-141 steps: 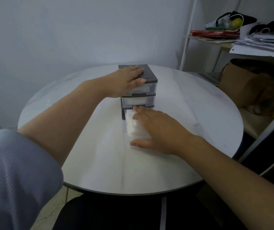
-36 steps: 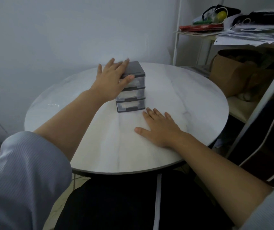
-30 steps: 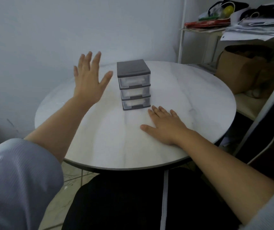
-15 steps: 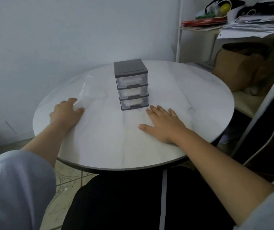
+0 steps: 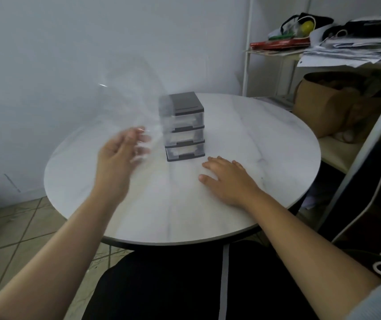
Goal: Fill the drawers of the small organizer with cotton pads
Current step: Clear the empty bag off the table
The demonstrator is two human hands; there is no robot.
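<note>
The small organizer [image 5: 182,125] stands near the middle of the round table, with a dark grey top and three clear drawers, all pushed in. White cotton pads show faintly through the drawer fronts. My left hand [image 5: 117,158] is raised left of the organizer and pinches a clear plastic bag [image 5: 129,105], which is motion-blurred and rises above the hand. My right hand [image 5: 228,179] lies flat on the tabletop just in front and to the right of the organizer, fingers straight, holding nothing.
The white marble-look table [image 5: 265,139] has a dark rim. A white shelf rack [image 5: 282,51] with papers and clutter stands at the back right, with a brown paper bag [image 5: 323,102] beneath it. A chair frame [image 5: 369,158] is close on the right.
My left hand left the organizer's top, dropped to the table's left side, took hold of the clear plastic bag and has now lifted it. The bottom drawer, open at first, is closed.
</note>
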